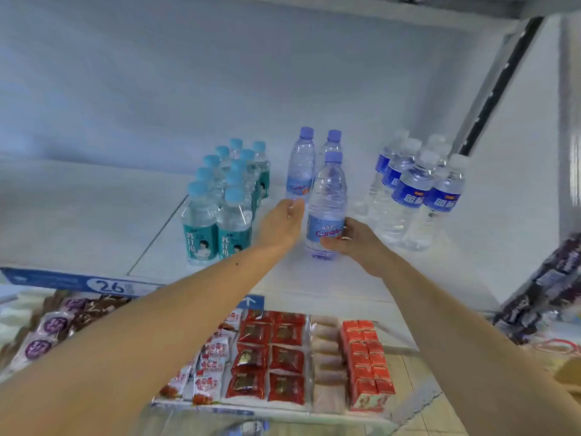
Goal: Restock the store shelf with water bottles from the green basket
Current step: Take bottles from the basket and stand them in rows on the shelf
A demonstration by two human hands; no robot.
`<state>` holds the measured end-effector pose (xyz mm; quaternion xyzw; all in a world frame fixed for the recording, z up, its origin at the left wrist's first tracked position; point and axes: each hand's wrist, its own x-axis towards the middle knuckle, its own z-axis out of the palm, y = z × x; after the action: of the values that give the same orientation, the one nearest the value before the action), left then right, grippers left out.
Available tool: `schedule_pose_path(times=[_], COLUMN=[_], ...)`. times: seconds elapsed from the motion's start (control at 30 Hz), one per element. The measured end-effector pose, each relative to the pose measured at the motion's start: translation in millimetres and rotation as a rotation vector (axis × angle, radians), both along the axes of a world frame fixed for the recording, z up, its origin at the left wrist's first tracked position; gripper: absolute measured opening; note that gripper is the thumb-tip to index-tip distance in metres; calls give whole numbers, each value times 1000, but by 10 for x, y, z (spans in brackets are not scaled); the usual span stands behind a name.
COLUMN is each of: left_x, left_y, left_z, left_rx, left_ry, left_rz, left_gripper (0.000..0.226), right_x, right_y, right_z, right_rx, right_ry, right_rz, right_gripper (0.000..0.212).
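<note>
Right hand (pixel 352 240) grips the front bottle (pixel 327 209) (upright on the shelf (pixel 94 209)); left hand (pixel 283 225) loose, holding nothing.

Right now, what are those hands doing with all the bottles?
A person is putting water bottles on a white shelf. The right hand grips a purple-capped bottle standing at the front of the middle group. The left hand reaches in beside it, near a bottle behind, holding nothing as far as the view shows. Teal-label bottles stand to the left, blue-label ones to the right. The basket is not in view.
</note>
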<state>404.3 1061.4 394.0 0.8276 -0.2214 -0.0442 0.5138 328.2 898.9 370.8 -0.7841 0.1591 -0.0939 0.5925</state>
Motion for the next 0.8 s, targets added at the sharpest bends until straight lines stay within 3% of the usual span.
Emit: schedule_pose_path(times=[0.23, 0.53, 0.8], left_x=[400, 488, 545], left_y=[-81, -192, -219], left_z=[-316, -594, -671], left_rx=[51, 112, 180], left_ry=[92, 26, 55], left_rz=[90, 154, 134], left_gripper=[43, 39, 42], right_x=[677, 1175, 1443], right_y=[-8, -95, -157], right_z=[-203, -274, -391], right_rx=[-26, -28, -225], right_ry=[-116, -165, -160], right_rz=[-163, -75, -142], right_gripper=[45, 52, 53])
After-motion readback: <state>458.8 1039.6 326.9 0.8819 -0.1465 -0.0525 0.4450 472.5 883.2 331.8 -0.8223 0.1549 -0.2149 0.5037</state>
